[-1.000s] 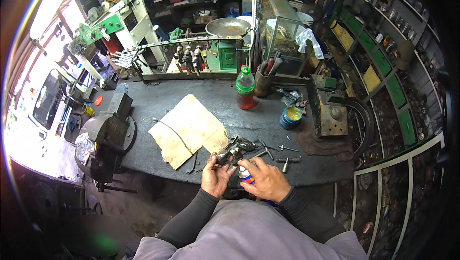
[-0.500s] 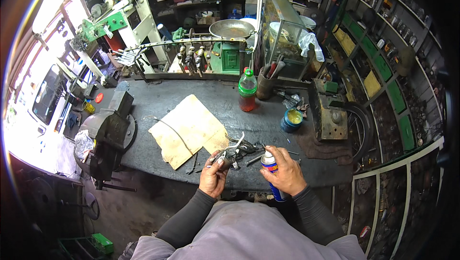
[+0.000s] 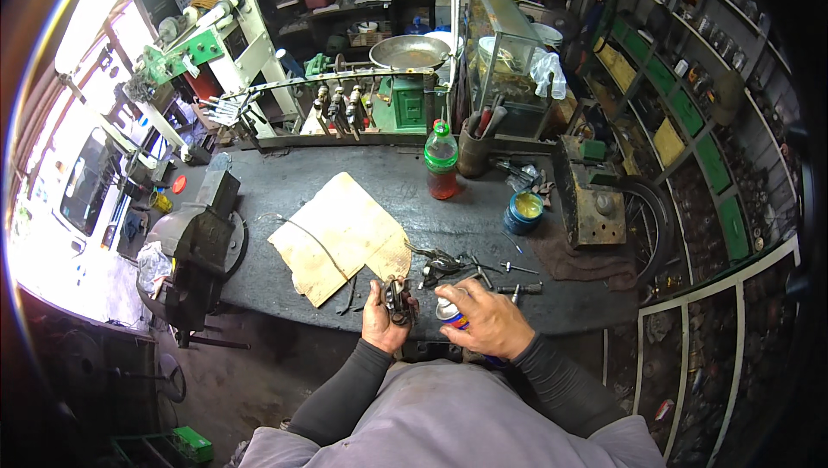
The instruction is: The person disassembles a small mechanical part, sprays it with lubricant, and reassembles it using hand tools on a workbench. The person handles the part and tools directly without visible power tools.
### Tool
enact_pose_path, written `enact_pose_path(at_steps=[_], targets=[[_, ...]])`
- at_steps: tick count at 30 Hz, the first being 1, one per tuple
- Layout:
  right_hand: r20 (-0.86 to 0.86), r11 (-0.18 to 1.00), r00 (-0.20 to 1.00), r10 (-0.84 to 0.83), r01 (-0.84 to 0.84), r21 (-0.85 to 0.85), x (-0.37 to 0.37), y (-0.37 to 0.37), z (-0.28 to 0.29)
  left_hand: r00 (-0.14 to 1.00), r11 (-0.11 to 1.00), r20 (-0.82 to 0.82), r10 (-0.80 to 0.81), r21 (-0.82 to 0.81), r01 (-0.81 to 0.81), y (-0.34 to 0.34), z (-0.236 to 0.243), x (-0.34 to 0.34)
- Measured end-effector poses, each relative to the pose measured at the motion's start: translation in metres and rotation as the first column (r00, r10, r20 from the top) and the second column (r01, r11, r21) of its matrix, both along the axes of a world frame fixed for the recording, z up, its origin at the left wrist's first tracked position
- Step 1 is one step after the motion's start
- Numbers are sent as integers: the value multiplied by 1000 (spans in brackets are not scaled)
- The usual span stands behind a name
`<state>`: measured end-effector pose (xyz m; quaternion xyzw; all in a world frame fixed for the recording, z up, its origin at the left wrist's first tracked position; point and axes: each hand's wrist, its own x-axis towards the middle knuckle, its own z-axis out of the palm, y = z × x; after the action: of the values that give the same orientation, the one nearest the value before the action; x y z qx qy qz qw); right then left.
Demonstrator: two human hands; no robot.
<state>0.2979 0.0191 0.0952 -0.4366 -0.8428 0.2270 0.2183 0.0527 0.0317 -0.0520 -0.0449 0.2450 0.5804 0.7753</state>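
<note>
In my left hand (image 3: 385,326) is a dark metal mechanical part (image 3: 398,301), held upright with the fingers wrapped round it; its exact kind is unclear. My right hand (image 3: 493,321) grips a blue spray can (image 3: 451,316) with a white top, close to the right of the part. The forefinger lies over the can's top. Beyond both hands, black and silver parts (image 3: 438,266) lie on the dark workbench (image 3: 293,176). Several metal hand tools (image 3: 517,288) are scattered to the right of them.
A stained cardboard sheet (image 3: 341,225) with a thin cable lies left of centre. A bench vise (image 3: 194,239) stands at the left. Farther right are a bottle of red liquid (image 3: 442,176), an open blue tub (image 3: 523,213), a brown cloth (image 3: 580,263) and a heavy metal block (image 3: 591,201).
My left hand has turned the metal part upright. My right hand has brought the spray can leftward, nearer to it, and tilted it. The parts behind are now more exposed.
</note>
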Motion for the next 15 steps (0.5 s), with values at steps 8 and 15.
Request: enact_pose_path(at_steps=[8, 15], targets=[[-20, 996, 999, 41, -40, 83, -13, -1, -8, 999, 997, 25, 33, -65, -31, -2, 22, 11], [-11, 998, 1000, 29, -28, 58, -2, 0, 4, 997, 991, 80, -2, -133, 12, 1, 22, 6]])
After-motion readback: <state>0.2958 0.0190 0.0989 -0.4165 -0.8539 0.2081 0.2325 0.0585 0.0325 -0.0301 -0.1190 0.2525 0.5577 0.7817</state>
